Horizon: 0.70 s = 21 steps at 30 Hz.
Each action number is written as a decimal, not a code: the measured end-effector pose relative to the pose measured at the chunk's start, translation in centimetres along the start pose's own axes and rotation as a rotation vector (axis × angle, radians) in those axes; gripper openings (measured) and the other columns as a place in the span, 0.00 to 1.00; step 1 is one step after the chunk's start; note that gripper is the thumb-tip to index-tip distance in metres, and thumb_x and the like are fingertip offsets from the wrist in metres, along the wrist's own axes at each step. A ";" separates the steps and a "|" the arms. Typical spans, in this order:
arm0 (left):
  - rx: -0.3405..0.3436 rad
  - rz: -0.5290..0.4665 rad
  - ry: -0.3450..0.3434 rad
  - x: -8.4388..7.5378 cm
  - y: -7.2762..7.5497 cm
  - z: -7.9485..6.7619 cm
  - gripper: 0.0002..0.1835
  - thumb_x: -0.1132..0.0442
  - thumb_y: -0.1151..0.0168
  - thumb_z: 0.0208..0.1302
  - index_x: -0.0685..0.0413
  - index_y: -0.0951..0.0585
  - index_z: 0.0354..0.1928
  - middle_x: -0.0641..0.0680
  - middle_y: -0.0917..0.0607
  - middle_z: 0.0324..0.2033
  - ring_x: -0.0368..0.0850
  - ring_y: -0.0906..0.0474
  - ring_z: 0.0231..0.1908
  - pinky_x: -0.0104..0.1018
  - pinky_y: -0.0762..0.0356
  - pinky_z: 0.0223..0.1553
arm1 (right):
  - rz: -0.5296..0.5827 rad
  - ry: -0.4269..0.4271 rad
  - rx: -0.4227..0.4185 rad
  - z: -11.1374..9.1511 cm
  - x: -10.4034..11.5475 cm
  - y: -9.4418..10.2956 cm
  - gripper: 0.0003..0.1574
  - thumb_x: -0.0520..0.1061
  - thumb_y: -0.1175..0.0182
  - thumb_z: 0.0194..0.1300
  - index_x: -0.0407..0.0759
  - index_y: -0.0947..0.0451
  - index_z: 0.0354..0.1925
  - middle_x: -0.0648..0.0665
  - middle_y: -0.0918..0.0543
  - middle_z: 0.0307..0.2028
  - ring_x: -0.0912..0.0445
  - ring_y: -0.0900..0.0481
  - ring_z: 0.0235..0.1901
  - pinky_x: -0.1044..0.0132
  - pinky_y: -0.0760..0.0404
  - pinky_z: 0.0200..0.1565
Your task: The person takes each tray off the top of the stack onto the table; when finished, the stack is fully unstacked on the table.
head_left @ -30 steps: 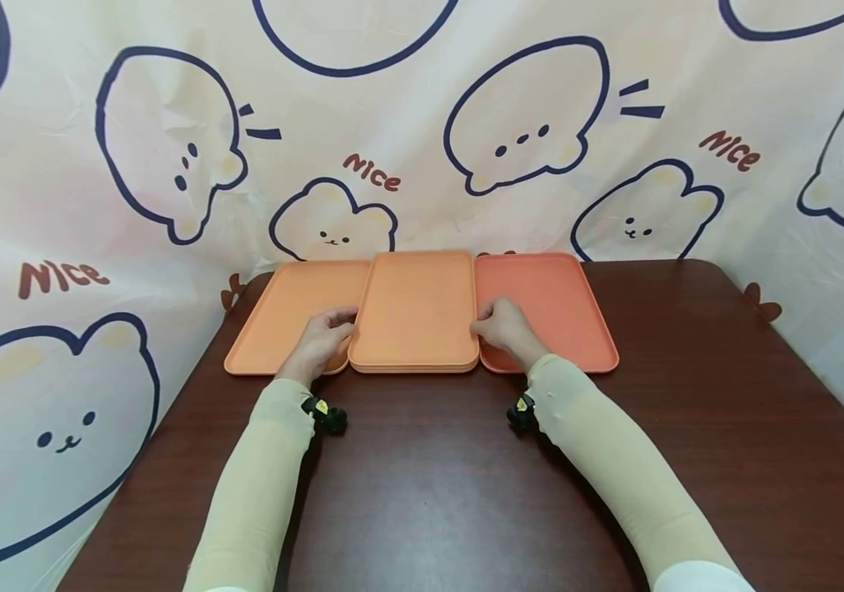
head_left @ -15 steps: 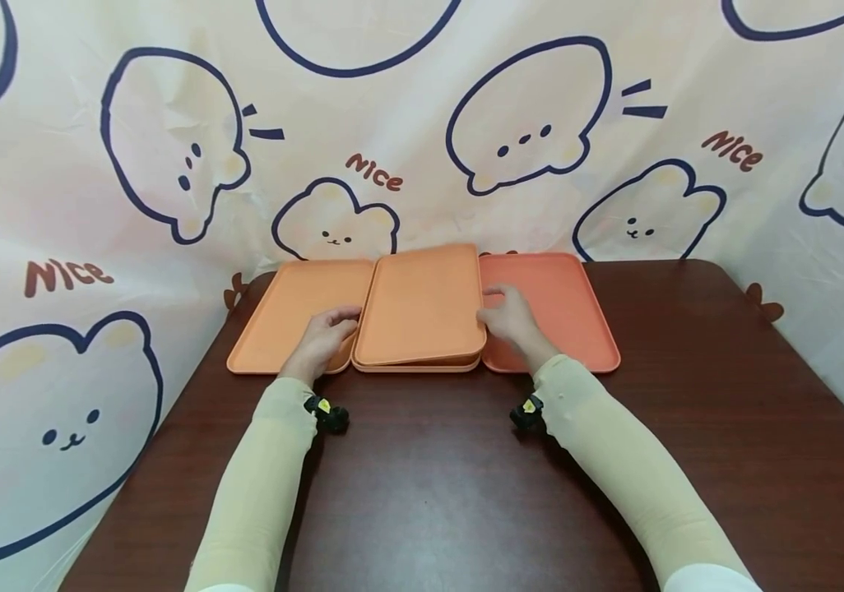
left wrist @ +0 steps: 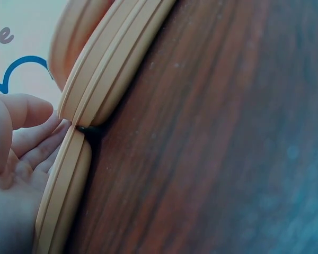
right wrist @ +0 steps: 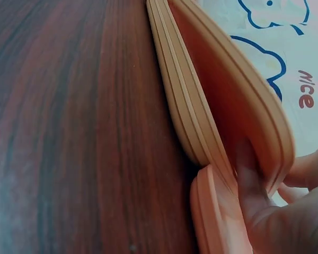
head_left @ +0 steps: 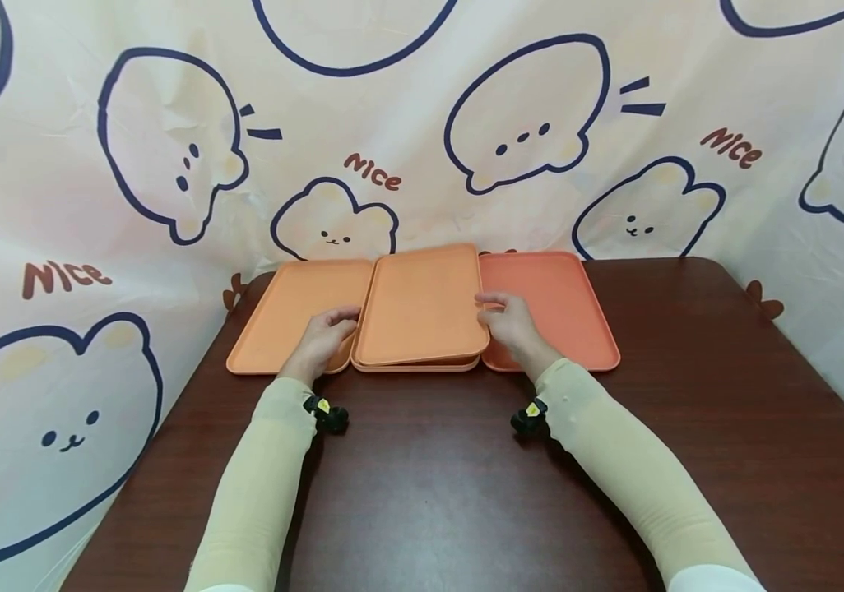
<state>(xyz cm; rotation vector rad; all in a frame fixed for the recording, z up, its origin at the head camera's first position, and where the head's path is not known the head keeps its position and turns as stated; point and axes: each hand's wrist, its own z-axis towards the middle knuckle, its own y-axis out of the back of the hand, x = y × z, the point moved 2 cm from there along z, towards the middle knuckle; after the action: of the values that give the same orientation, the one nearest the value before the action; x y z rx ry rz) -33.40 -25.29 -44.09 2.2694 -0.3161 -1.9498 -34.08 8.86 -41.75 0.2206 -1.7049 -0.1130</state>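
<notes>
In the head view, an orange tray (head_left: 422,304) on top of the middle stack is tilted, its right side raised and its left side down. My right hand (head_left: 514,325) pinches that raised edge; the right wrist view shows the thumb (right wrist: 246,169) underneath and the fingers on the outer side. Beneath it lie the lower orange trays (right wrist: 188,100), flat on the table. My left hand (head_left: 318,341) is over the left orange tray (head_left: 281,329), fingers (left wrist: 37,137) reaching the stack's left edge, thumb apart from it.
A coral-red tray (head_left: 548,304) lies flat to the right of the stack, partly under the right hand. All the trays sit along the back of the dark wood table (head_left: 422,477). Behind stands a printed cloth backdrop (head_left: 422,123).
The right hand has lifted the top tray's right edge off the stack and shifted slightly right. Its fingers have since moved on the edge. The left hand has stayed in place.
</notes>
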 end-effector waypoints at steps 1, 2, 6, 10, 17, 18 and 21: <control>0.000 0.000 0.000 0.0 0.0 0.0 0.26 0.63 0.50 0.85 0.59 0.29 0.79 0.62 0.32 0.80 0.57 0.38 0.81 0.52 0.39 0.81 | 0.013 -0.003 -0.003 0.0 -0.1 0.1 0.29 0.35 0.45 0.78 0.43 0.22 0.73 0.36 0.24 0.72 0.47 0.21 0.60 0.65 0.21 0.47; -0.001 0.000 0.000 0.0 0.0 0.1 0.26 0.63 0.50 0.85 0.59 0.29 0.79 0.62 0.32 0.80 0.56 0.38 0.81 0.52 0.39 0.82 | 0.027 -0.007 -0.008 0.0 -0.2 0.2 0.29 0.35 0.44 0.78 0.43 0.22 0.73 0.36 0.24 0.71 0.48 0.21 0.61 0.66 0.20 0.48; 0.002 0.007 0.003 -0.1 -0.1 0.2 0.26 0.63 0.50 0.85 0.59 0.29 0.79 0.62 0.32 0.80 0.56 0.38 0.81 0.51 0.39 0.82 | 0.061 -0.003 -0.013 0.0 -0.5 1.0 0.29 0.36 0.45 0.79 0.43 0.23 0.74 0.37 0.23 0.70 0.48 0.21 0.60 0.70 0.19 0.47; 0.007 0.010 -0.001 -0.3 -0.1 0.3 0.26 0.63 0.50 0.85 0.58 0.30 0.80 0.61 0.32 0.80 0.56 0.39 0.82 0.52 0.38 0.82 | 0.062 0.009 -0.024 -0.3 -0.7 2.2 0.28 0.36 0.46 0.81 0.42 0.24 0.75 0.36 0.24 0.69 0.49 0.21 0.57 0.73 0.19 0.43; 0.005 -0.012 -0.003 -0.2 0.0 0.1 0.26 0.64 0.50 0.85 0.60 0.30 0.80 0.62 0.32 0.80 0.56 0.38 0.81 0.51 0.38 0.82 | 0.045 -0.005 -0.057 -0.8 -1.4 4.6 0.28 0.38 0.48 0.83 0.43 0.24 0.76 0.37 0.23 0.71 0.52 0.20 0.52 0.74 0.17 0.40; 0.006 -0.013 -0.001 -0.2 0.0 0.0 0.26 0.64 0.50 0.85 0.59 0.30 0.80 0.62 0.32 0.80 0.56 0.38 0.81 0.51 0.39 0.82 | 0.049 -0.007 -0.062 -0.9 -1.4 5.0 0.28 0.38 0.48 0.83 0.43 0.25 0.76 0.37 0.24 0.71 0.53 0.20 0.51 0.74 0.17 0.40; 0.004 -0.012 0.011 -0.2 -0.1 0.0 0.26 0.64 0.49 0.85 0.58 0.30 0.80 0.61 0.33 0.81 0.55 0.39 0.81 0.51 0.39 0.82 | 0.058 -0.007 -0.082 -1.3 -1.5 6.3 0.29 0.38 0.49 0.84 0.43 0.26 0.77 0.37 0.25 0.72 0.58 0.19 0.47 0.75 0.16 0.39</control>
<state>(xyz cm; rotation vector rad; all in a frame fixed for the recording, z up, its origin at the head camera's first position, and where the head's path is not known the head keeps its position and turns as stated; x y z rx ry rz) -33.43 -25.17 -43.88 2.2888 -0.3058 -1.9437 -33.11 15.34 -41.74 0.1102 -1.7087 -0.1405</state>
